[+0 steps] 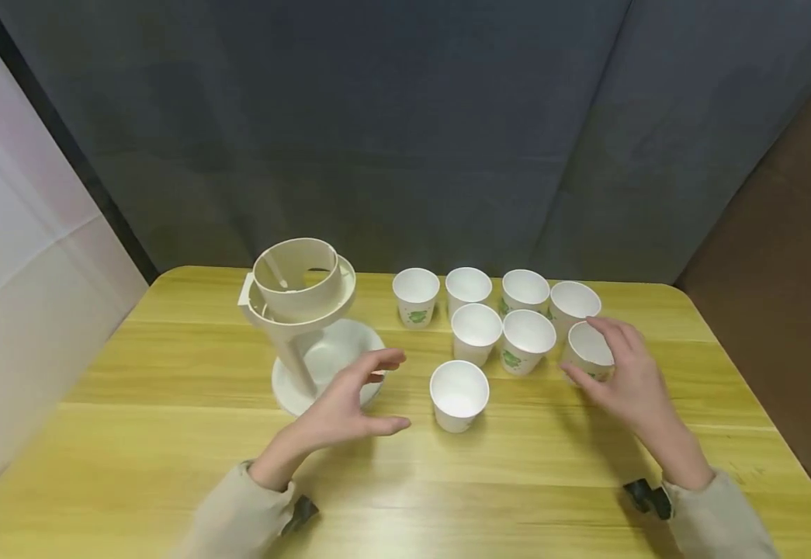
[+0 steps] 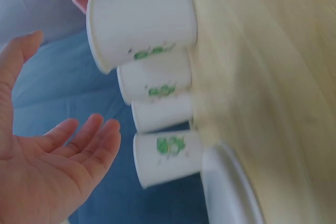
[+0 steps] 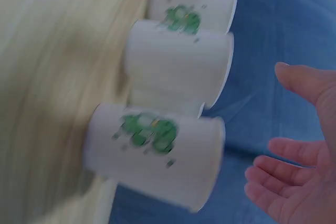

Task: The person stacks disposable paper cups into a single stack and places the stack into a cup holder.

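Several white paper cups with green prints stand upright on the table. Closest to me is the front cup [image 1: 459,394], with my left hand [image 1: 349,404] to its left, thumb and fingers spread apart and holding nothing. In the left wrist view a big white cup [image 2: 144,27] lies beyond the fingertips of that hand. My right hand [image 1: 625,380] hovers over the rightmost cup [image 1: 590,349], thumb on one side and fingers on the other, hiding part of it. The right wrist view shows a gap between this hand [image 3: 294,177] and the nearest printed cup [image 3: 157,153].
A cream plastic stand [image 1: 296,307] with a hollow cylinder on top and a round dish-like base [image 1: 370,338] stands left of the cups, behind my left hand. Dark cloth [image 1: 405,140] hangs behind the wooden table [image 1: 168,373]. A brown panel [image 1: 782,256] borders the right side.
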A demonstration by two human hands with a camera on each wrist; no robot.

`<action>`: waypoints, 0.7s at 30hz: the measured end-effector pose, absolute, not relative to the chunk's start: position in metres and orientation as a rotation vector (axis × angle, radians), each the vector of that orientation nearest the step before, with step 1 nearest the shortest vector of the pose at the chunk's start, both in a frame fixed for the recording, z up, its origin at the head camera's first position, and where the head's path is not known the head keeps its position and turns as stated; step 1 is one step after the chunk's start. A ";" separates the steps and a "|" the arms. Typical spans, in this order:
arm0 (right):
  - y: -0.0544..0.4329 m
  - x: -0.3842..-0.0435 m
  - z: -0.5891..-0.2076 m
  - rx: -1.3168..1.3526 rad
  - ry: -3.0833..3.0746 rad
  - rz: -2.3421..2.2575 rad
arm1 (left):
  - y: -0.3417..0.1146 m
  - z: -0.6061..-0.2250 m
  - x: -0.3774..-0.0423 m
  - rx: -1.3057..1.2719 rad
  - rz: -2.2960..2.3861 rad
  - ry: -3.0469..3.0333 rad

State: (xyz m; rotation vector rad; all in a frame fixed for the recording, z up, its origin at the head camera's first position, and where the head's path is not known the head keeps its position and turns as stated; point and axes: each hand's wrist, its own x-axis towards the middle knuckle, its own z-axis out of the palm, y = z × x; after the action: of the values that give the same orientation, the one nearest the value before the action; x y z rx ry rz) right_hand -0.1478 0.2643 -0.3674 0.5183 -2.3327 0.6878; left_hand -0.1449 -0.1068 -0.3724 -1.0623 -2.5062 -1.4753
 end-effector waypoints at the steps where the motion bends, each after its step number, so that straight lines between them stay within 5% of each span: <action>1: 0.268 -0.149 -0.369 0.492 -2.337 0.692 | -0.103 -0.374 -0.146 -1.070 -1.475 -2.512; 21: 0.293 -0.159 -0.385 0.093 -2.644 0.881 | -0.059 -0.393 -0.162 -1.135 -1.586 -2.552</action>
State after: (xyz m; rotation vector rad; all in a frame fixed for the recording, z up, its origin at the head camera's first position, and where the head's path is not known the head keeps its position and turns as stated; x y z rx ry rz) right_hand -0.1589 0.2928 -0.3847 0.0932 -2.6441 0.8814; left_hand -0.1622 -0.0590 -0.3931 -1.1351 -2.5516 -1.5859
